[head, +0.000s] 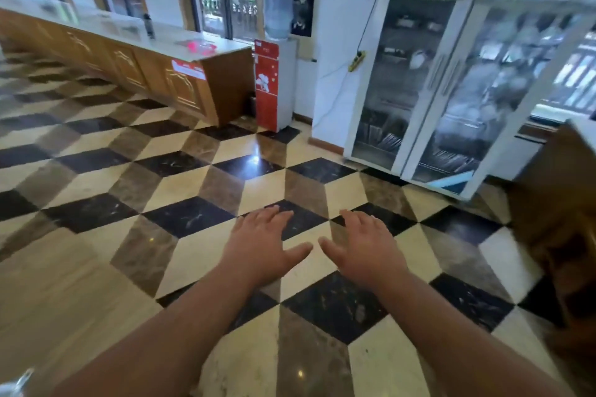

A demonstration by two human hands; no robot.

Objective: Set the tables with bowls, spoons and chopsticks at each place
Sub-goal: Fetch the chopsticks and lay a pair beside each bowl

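My left hand (263,243) and my right hand (366,246) are stretched out side by side over the patterned floor, palms down, fingers apart, holding nothing. A white cabinet with glass doors (451,90) stands ahead to the right; blurred dishes and what look like stacked utensils show on its shelves. No bowls, spoons or chopsticks can be told apart in this blurred view.
A long wooden counter (180,77) with a pale top runs along the left under the windows. A red and white water dispenser (274,84) stands at its end. Dark wooden furniture (561,190) is at the right edge. The tiled floor (161,203) lies open between them.
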